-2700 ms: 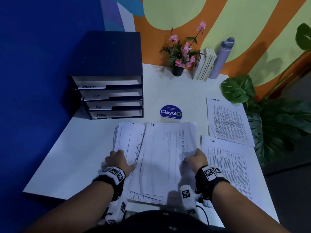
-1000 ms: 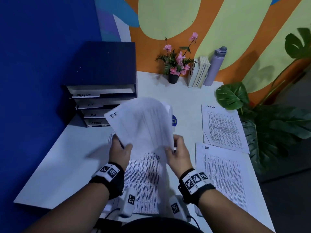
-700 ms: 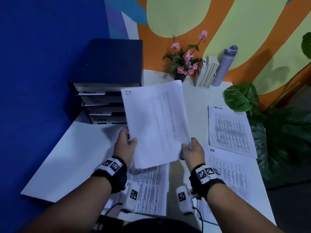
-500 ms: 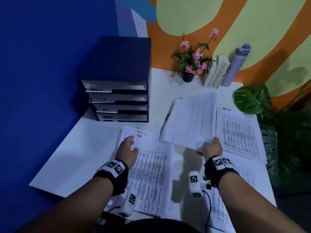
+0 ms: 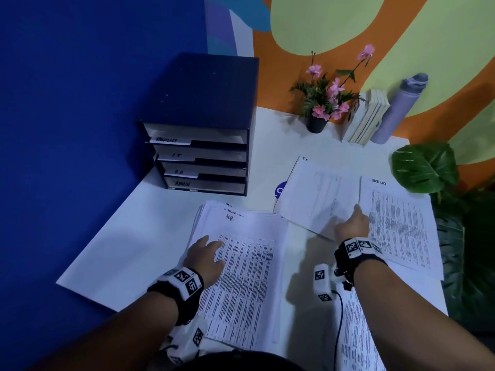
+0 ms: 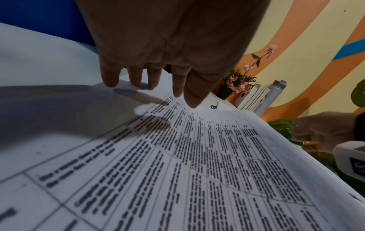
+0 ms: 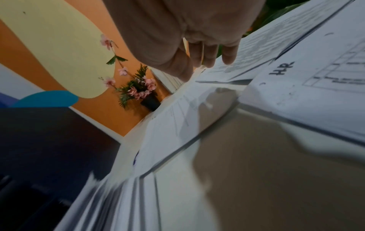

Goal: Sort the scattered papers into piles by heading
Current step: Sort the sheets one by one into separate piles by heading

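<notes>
A stack of printed sheets [image 5: 241, 277] lies in front of me, its top sheet headed "H.R." [image 6: 197, 164]. My left hand [image 5: 205, 254] hovers over its upper left part, fingers [image 6: 138, 78] straight and spread, holding nothing. The sheet headed "I.T." [image 5: 318, 194] lies flat on the table beyond it. My right hand [image 5: 352, 227] has its straight fingers [image 7: 209, 56] at that sheet's near right edge. To the right lie a "Task List" sheet [image 5: 396, 223] and another "H.R." sheet [image 7: 316, 87], nearer me.
A dark blue file tray [image 5: 201, 140] with labelled slots stands at the back left. A flower pot [image 5: 316, 124], books [image 5: 367, 121] and a grey bottle [image 5: 396, 108] line the wall. Leafy plants [image 5: 426, 167] crowd the table's right edge. A blue round sticker [image 5: 280, 190] peeks from under the I.T. sheet.
Both hands lifted the I.T. sheet off the stack. The right hand carried it right and laid it beside the Task List sheet, then opened. The left hand returned to the stack.
</notes>
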Tool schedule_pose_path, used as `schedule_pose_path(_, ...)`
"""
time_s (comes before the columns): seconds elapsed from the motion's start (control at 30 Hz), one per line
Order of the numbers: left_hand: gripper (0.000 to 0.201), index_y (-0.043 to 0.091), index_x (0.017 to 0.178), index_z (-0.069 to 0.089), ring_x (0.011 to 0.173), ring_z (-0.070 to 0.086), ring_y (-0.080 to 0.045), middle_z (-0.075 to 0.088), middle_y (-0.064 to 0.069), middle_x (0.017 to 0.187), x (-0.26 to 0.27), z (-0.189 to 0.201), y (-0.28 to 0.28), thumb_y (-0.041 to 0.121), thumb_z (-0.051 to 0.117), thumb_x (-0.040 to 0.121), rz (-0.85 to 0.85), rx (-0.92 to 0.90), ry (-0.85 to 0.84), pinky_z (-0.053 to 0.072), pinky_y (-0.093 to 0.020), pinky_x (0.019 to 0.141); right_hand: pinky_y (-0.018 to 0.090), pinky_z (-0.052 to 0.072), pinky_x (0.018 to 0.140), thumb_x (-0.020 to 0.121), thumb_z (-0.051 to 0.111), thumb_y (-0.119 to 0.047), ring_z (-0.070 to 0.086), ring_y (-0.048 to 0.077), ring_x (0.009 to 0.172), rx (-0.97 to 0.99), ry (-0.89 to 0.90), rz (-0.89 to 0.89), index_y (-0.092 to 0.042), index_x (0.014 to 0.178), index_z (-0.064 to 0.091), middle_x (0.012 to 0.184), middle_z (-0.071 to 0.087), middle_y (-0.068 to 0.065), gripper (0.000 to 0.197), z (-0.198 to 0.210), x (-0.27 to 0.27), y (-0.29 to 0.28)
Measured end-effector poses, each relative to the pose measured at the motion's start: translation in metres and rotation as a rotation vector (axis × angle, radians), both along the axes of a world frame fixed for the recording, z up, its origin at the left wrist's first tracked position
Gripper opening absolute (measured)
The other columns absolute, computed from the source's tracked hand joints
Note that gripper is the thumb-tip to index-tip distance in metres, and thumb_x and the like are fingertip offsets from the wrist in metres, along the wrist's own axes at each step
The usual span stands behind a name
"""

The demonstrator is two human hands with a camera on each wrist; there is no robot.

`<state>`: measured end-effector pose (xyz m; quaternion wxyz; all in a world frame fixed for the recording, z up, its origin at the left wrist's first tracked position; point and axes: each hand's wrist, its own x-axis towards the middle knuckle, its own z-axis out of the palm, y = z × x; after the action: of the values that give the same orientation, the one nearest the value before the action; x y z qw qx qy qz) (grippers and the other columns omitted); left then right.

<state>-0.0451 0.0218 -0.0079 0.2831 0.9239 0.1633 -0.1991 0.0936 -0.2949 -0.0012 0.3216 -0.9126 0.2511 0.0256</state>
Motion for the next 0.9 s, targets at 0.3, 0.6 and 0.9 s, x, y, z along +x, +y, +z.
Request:
schedule_pose_path(0.3,0.058,0.026,0.145,0.035,0.134,0.036,-0.027,0.024,-0.005,0.152,-0.004,-0.009,0.015,0.030,0.055,0.091,0.077,0.096,0.028,0.036,-0.038,0.109,0.043,0.054,0.085,0.083,0.060,-0.051,0.062,0.029,0.106,0.327,0.336,0.459,-0.013,0.132,0.043,0.125,0.059,0.009,0.064,-0.019,-0.092,0.085)
schedule_pose_path(0.6,0.049,0.015,0.125,0.055,0.099,0.062,-0.027,0.064,-0.008,0.114,-0.002,-0.019,0.051,0.035,0.058,0.080,0.209,-0.021,0.056,0.053,-0.034,0.086,0.034,0.053,0.078,0.078,0.062,-0.018,0.063,0.028,0.093,0.283,0.169,0.473,-0.010,0.119,0.050,0.106,0.063,0.012,0.043,-0.024,-0.121,0.132)
schedule_pose_path(0.9,0.044,0.012,0.135,0.045,0.116,0.054,-0.024,0.056,-0.007,0.130,-0.014,-0.012,0.051,0.009,0.052,0.092,0.226,-0.306,-0.016,0.042,-0.029,0.094,0.033,0.052,0.085,0.084,0.059,-0.017,0.064,0.027,0.098,0.259,0.162,0.281,-0.014,0.114,0.057,0.104,0.068,0.008,0.030,-0.020,-0.135,0.122)
